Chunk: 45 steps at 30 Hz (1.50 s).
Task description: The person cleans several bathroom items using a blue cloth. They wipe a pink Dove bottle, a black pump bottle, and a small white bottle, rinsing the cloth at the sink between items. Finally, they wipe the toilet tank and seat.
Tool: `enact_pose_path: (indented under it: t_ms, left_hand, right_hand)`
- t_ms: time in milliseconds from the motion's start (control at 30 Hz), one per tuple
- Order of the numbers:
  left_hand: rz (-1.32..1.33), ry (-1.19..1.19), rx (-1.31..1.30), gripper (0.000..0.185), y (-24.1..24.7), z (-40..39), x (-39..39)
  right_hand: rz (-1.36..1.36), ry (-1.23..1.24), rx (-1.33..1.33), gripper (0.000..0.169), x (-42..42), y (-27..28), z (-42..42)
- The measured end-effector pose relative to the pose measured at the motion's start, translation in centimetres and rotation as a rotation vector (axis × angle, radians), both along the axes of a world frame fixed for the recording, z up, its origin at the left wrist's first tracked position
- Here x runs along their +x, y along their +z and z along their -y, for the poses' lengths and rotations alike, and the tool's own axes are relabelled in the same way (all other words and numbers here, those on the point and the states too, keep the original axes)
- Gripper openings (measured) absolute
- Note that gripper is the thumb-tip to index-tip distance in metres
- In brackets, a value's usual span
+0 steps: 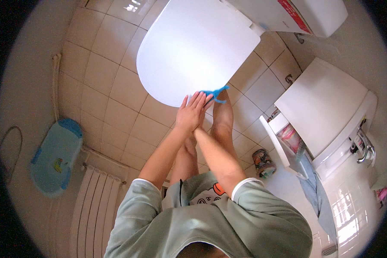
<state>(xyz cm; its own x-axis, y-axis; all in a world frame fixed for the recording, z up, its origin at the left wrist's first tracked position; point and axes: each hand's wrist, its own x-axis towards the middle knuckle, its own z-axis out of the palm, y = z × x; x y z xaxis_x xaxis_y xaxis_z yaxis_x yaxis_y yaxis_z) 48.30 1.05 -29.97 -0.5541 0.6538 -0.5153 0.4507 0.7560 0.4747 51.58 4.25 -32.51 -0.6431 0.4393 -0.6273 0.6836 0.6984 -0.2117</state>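
A white toilet lid [196,48] lies closed in front of me. My left hand [189,113] rests over my right at the lid's near edge, its fingers stretched out and slightly apart. Beneath it, my right hand [208,102] is mostly hidden and holds a blue cloth [215,94]. The cloth bunches against the lid's edge, and one loose end sticks out to the right. How much cloth lies under the palms cannot be seen.
A white toilet tank [287,16] stands behind the lid. To the right, a white vanity cabinet [325,106] has its door open, with a grey-blue towel [316,193] hanging there. A patterned bin [263,163] sits on the floor. Leftward are a blue baby bathtub [56,158] and a radiator [95,209].
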Motion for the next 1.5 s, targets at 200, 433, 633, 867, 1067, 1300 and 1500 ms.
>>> enact_pose_path:
  t_ms: [200,433,633,867,1067,1300,1500]
  left_hand:
    - [0.225,0.083,-0.241,0.042,4.1,5.4,-1.5]
    - [0.069,1.102,0.097,0.044,4.0,6.9,-3.7]
    - [0.75,1.962,0.105,0.091,-0.7,4.0,-5.3]
    - [0.92,2.129,0.126,0.091,-3.5,3.0,-3.9]
    - [0.761,2.118,0.122,0.081,-2.9,2.2,-4.8]
    - [0.68,2.131,0.094,0.077,-2.8,2.3,-5.3]
    - [0.728,2.06,0.038,0.081,-3.4,3.9,-4.1]
  right_hand:
    - [-0.103,-0.816,-0.624,0.051,0.8,1.3,4.8]
    - [-0.387,-0.7,-0.768,0.053,-7.6,4.3,-6.9]
    - [-0.968,0.246,-0.177,0.031,-26.7,-0.1,-20.2]
    - [-0.651,0.34,-0.223,0.035,-30.4,-8.2,-23.7]
    - [-0.622,0.382,-0.236,0.031,-24.3,-7.0,-28.8]
    - [-0.603,0.393,-0.159,0.031,-20.1,-4.9,-30.3]
    - [-0.457,0.29,-0.022,0.032,-12.3,-5.9,-34.7]
